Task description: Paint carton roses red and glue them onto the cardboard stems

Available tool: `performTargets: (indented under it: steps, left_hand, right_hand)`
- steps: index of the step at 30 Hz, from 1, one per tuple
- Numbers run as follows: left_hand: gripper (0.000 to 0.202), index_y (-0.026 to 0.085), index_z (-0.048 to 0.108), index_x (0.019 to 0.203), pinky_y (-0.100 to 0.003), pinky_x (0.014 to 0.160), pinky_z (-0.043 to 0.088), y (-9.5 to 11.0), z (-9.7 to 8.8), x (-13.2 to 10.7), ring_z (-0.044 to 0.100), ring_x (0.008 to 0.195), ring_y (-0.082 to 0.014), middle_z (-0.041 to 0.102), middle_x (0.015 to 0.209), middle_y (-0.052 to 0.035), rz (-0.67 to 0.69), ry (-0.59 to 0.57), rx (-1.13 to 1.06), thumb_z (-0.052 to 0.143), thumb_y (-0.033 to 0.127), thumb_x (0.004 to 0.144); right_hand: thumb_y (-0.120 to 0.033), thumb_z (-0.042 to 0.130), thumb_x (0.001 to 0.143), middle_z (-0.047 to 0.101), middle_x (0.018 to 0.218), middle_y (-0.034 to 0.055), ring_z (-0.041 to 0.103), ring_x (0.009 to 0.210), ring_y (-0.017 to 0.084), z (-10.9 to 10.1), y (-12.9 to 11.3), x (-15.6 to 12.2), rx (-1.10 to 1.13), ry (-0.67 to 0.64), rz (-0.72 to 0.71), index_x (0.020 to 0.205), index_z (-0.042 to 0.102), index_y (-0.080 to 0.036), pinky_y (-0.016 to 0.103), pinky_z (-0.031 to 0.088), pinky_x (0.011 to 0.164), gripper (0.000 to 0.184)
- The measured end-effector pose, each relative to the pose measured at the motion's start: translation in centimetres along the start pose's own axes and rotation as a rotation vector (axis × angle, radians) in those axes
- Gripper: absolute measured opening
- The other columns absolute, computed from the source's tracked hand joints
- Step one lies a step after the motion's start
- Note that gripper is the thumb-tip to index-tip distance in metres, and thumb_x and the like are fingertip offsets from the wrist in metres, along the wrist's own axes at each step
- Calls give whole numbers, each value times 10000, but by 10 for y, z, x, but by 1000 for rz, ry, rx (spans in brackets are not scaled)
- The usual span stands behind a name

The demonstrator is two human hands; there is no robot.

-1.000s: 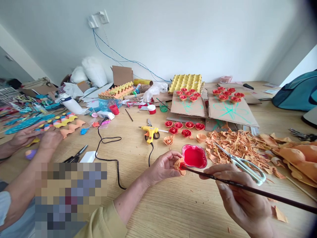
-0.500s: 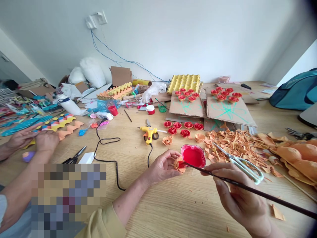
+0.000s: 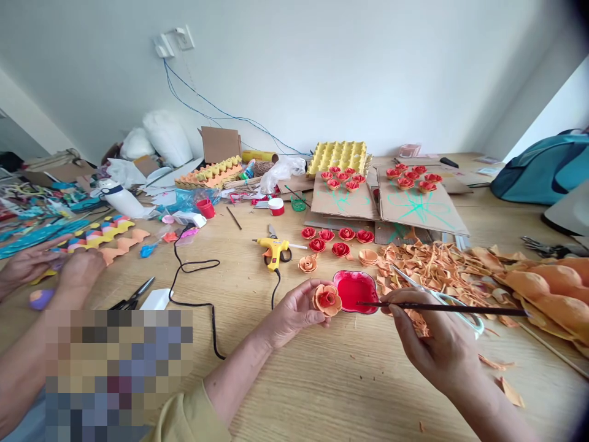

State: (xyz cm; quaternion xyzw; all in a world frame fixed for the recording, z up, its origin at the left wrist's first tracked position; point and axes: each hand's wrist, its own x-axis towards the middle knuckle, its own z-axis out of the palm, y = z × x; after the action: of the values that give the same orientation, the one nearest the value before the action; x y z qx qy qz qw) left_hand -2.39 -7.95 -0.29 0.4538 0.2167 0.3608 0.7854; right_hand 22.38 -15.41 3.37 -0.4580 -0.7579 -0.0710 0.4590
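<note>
Between the fingers of my left hand (image 3: 294,313) is an orange egg-carton flower (image 3: 327,300), its centre painted red and its outer petals bare. My right hand (image 3: 432,341) grips a dark, long-handled paintbrush (image 3: 442,307). The brush tip is in the dish of red paint (image 3: 355,291), just right of the flower. Behind the dish lie several red-painted flowers (image 3: 340,249), an unpainted orange flower (image 3: 308,264) and a plain orange cup piece (image 3: 368,257).
A yellow glue gun (image 3: 275,250) with a black cord lies left of the flowers. Orange scraps (image 3: 427,264) and light-green scissors (image 3: 476,324) are at right. Cardboard sheets (image 3: 423,212) carry more red flowers. At left, another person's hands (image 3: 80,270) work on a painted egg carton (image 3: 99,233).
The brush has left the flower and its tip has gone into the red paint. My left hand has turned the flower so its open front shows.
</note>
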Motion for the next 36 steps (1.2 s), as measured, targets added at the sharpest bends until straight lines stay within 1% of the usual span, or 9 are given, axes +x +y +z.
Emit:
performTargets:
  steps: [3, 8, 13, 19, 25, 28, 30, 33, 36]
  left_hand:
    - [508, 214, 715, 1172, -273, 687, 514, 0, 0, 1, 612, 737, -113, 667, 1047, -46, 12, 9, 4, 916, 221, 706]
    - [516, 205, 710, 1183, -278, 707, 524, -1, -1, 1, 623, 779, -127, 659, 1068, -53, 26, 27, 12, 911, 221, 709]
    - [523, 202, 694, 1205, -294, 733, 521, -2, -3, 1, 620, 789, -130, 665, 1099, -64, 28, 32, 45, 897, 236, 725]
    - [512, 203, 706, 1204, -285, 730, 506, -3, -2, 2, 614, 804, -131, 661, 1101, -65, 25, 28, 62, 894, 257, 730]
    - [495, 204, 706, 1194, -297, 748, 513, -2, -1, 2, 615, 836, -141, 665, 1104, -60, 12, 28, 86, 888, 281, 741]
    - [486, 197, 707, 1167, -300, 754, 523, -4, -3, 2, 623, 884, -161, 671, 1117, -67, 12, 35, 79, 897, 285, 729]
    - [484, 189, 706, 1163, -294, 748, 522, -5, -3, 1, 629, 874, -161, 682, 1108, -75, 2, 29, 76, 896, 297, 731]
    - [506, 172, 705, 1186, -292, 751, 525, -5, -3, 1, 636, 868, -166, 699, 1081, -90, -24, 10, 83, 889, 329, 742]
    - [524, 165, 714, 1201, -294, 773, 534, -5, -2, 1, 640, 907, -177, 710, 1075, -98, -43, 1, 78, 888, 353, 744]
  right_hand:
    - [-173, 570, 986, 725, 869, 27, 710, 695, 162, 3, 4, -4, -9, -13, 22, 1014, 599, -224, 277, 526, 624, 65]
    - [-183, 570, 991, 722, 889, 40, 705, 722, 172, 7, 9, -8, -48, -57, 3, 973, 585, -217, 290, 533, 678, 41]
    - [-182, 542, 1005, 708, 842, 32, 678, 669, 160, 8, 9, -6, -72, -89, 19, 975, 566, -216, 265, 500, 605, 51]
    - [-200, 542, 1009, 710, 828, 26, 682, 649, 147, 7, 10, -4, -71, -88, 48, 981, 565, -211, 252, 507, 600, 38]
    - [-221, 585, 992, 703, 750, 3, 695, 608, 137, 3, 8, -7, 54, -12, 202, 981, 605, -224, 224, 518, 527, 24]
    - [-195, 584, 989, 733, 862, 47, 732, 723, 168, 2, 7, -12, 207, 68, 269, 1052, 632, -220, 265, 581, 637, 83]
    - [-159, 573, 987, 736, 978, 83, 742, 856, 193, 1, 5, -15, 319, 109, 263, 1091, 636, -218, 307, 606, 750, 134]
    - [-73, 557, 964, 734, 1029, 90, 720, 986, 198, 2, -2, -13, 420, 136, 163, 1094, 623, -214, 322, 594, 854, 203]
    - [3, 529, 932, 734, 1027, 79, 711, 1002, 182, 3, -8, -10, 452, 109, 55, 1090, 605, -208, 308, 583, 873, 274]
